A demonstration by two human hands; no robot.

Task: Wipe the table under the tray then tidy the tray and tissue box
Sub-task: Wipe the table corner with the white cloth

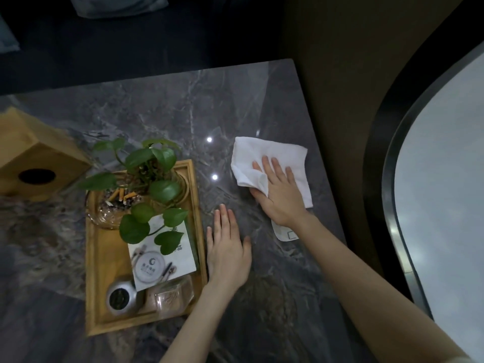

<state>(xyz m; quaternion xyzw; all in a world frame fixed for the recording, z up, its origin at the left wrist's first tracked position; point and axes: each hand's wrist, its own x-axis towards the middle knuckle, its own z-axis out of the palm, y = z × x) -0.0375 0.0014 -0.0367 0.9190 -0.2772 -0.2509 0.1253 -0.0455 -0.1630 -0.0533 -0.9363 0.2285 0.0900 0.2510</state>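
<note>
Right hand (280, 195) (flat) on cloth (267, 155)

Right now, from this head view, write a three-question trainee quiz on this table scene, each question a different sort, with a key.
1. True or false: the right hand presses the white cloth flat on the table.
2. Multiple choice: where does the left hand rest? A) on the tissue box; B) on the bare table beside the tray; C) on the cloth.
3. Fill in: the glass ashtray in the tray holds cigarette ____.

Key: 1 true; 2 B; 3 butts.
</note>
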